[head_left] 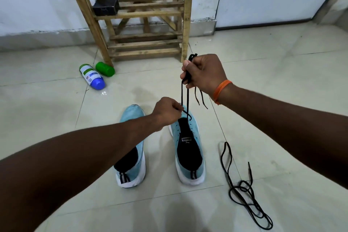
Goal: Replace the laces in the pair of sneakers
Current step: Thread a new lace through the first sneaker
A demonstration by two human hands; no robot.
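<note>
Two light blue sneakers with white soles stand side by side on the tiled floor, the left sneaker [131, 156] partly behind my left forearm, the right sneaker [190, 149] with its dark tongue showing. A black lace [185, 98] runs up in two strands from the right sneaker's front eyelets. My right hand [204, 73] grips both strands above the shoe, and the ends dangle below it. My left hand [167, 111] pinches the lace right at the toe-end eyelets. A second black lace [244, 190] lies loose on the floor to the right.
A wooden rack [143, 24] stands against the white wall ahead, with a black box [106, 6] on its shelf. A white bottle with a blue cap [92, 77] and a green container [105, 69] lie on the floor at its left foot.
</note>
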